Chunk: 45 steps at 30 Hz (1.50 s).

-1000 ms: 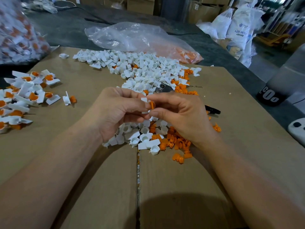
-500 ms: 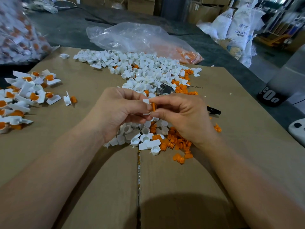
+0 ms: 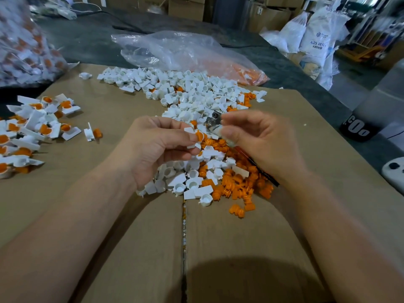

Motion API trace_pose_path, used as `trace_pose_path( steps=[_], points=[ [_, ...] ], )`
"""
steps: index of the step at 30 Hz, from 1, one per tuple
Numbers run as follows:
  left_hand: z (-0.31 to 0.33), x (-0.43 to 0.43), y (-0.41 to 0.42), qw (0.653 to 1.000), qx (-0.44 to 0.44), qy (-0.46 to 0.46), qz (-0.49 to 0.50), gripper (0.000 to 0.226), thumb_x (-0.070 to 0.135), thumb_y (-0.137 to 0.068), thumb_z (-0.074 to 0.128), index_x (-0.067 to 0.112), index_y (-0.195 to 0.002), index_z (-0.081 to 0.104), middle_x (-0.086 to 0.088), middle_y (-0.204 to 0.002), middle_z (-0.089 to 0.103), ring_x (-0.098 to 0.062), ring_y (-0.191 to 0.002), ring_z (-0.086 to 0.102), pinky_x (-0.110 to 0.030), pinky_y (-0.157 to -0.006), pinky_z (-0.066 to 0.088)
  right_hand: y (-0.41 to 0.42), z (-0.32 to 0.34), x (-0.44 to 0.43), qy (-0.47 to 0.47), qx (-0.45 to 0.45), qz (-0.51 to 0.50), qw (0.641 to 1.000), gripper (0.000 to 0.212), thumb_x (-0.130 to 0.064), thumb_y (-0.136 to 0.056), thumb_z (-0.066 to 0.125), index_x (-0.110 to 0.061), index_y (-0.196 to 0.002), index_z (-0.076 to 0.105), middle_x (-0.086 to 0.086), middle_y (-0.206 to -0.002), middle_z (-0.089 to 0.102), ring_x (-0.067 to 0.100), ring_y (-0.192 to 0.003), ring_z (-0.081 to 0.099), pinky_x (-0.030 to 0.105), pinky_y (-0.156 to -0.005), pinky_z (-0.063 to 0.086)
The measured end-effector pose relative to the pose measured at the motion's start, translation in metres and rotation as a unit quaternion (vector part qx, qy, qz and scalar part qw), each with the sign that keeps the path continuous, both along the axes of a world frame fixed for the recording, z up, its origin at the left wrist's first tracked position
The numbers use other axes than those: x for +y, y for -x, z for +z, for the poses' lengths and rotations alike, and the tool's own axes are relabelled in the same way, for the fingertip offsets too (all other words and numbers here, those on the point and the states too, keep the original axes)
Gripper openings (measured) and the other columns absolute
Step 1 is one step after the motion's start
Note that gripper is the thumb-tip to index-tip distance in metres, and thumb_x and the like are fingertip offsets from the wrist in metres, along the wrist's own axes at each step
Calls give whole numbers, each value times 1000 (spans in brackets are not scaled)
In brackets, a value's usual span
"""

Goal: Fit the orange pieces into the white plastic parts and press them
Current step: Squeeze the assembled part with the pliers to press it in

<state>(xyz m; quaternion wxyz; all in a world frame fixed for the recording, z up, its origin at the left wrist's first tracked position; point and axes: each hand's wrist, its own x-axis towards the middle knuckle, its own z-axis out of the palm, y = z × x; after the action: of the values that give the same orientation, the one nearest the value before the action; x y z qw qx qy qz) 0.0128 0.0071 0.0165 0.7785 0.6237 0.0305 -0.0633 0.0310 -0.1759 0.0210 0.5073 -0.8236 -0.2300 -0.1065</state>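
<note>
- A person's left hand [image 3: 157, 147] grips a white part [image 3: 189, 130] between thumb and curled fingers, above the middle of a cardboard sheet [image 3: 131, 237] that covers part of the dark tabletop [image 3: 87, 40].
- An orange piece [image 3: 198, 136] sits in the white part at the tips of the left fingers, on the side facing the right hand.
- The right hand [image 3: 260, 141] hovers just beside the held part, apart from the left hand, with its fingers loosely curled. Its fingertips are blurred, so whether they pinch anything cannot be told.
- Beneath both hands lies a mixed heap. Loose white parts [image 3: 192, 95] stretch toward the far edge of the cardboard, and loose orange pieces [image 3: 238, 182] gather below the right hand and wrist.
- A small metal object [image 3: 213, 118] shows among the white parts, just beyond the right fingertips.
- A thin black stick [image 3: 270, 177], perhaps a pen, lies under the right wrist and is partly hidden.
- A cluster of assembled parts [image 3: 32, 127], white with orange filling their cups, lies at the left of the cardboard, well apart from the hands.
- A clear plastic bag [image 3: 185, 53], orange at its right end, lies beyond the heap on the tabletop.
- A second bag [image 3: 21, 47], blurred and full of white and orange, sits at the far left.
- White sacks [image 3: 314, 33] and cardboard boxes [image 3: 185, 5] stand in the background.
</note>
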Motion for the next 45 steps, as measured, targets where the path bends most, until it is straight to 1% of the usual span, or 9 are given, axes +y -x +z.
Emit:
trace_pose_path(
  steps=[3,5,10,13,18,27,31,39,45],
  points=[
    [0,1,0,1000,3,9,8,24,3,-49,68,2,-72,60,-9,-55,65,-16,-50,66,-16,-41,49,-8,10,-20,43,-12,-110,993,7,-40,-75,67,-43,-78,61,-35,-71,62,-12,-76,61,7,-67,47],
    [-1,1,0,1000,4,4,8,23,5,-50,69,3,-71,61,-8,-55,65,-16,-50,66,-16,-41,49,-14,12,-33,103,25,-155,982,10,-42,-78,66,-38,-87,65,-29,-81,64,-8,-79,60,15,-71,48],
    [-2,1,-1,1000,-7,2,12,16,6,-51,68,5,-67,64,-9,-56,66,-15,-50,66,-16,-42,49,-22,9,-43,300,207,-130,922,105,-76,-46,50,-26,-137,39,-2,-140,44,15,-121,44,27,-85,34],
    [-3,1,-1,1000,-12,-1,10,15,7,-51,68,5,-66,64,-9,-58,66,-16,-52,66,-16,-42,49,-22,2,-36,392,191,-97,894,124,-81,-34,42,-23,-143,29,2,-145,36,22,-129,37,31,-94,33],
    [-5,1,-1,1000,-13,-7,8,21,8,-51,69,4,-71,64,-9,-61,67,-16,-54,67,-17,-43,50,-29,-5,-34,419,143,-135,887,103,-74,-53,61,-21,-138,37,3,-135,42,20,-118,41,31,-84,35],
    [-7,-1,-2,1000,-15,-19,14,19,9,-54,66,6,-73,61,-4,-55,64,-12,-47,63,-16,-38,45,-27,-2,-26,389,88,-179,899,57,-46,-64,71,-15,-109,60,-6,-83,44,10,-75,42,28,-63,39],
    [-6,-2,-2,999,-27,-11,34,20,11,-54,66,7,-72,59,-1,-50,61,-9,-40,57,-14,-34,40,-28,-2,-25,399,51,-194,895,59,-37,-68,68,-15,-121,54,3,-106,51,13,-87,41,29,-65,35],
    [-6,1,-4,995,-56,18,85,14,12,-58,67,12,-68,57,3,-51,59,-6,-37,50,-13,-33,35,-26,1,-21,386,-15,-175,906,42,-18,-79,59,-13,-120,52,-2,-96,38,13,-85,37,26,-66,29],
    [-9,2,-7,987,-67,66,129,19,1,-78,63,14,-67,56,1,-55,57,-6,-36,46,-14,-34,33,-12,9,-15,286,-60,-143,946,42,-10,-80,55,-15,-121,54,-7,-96,45,6,-85,40,4,-64,26]
  ],
)
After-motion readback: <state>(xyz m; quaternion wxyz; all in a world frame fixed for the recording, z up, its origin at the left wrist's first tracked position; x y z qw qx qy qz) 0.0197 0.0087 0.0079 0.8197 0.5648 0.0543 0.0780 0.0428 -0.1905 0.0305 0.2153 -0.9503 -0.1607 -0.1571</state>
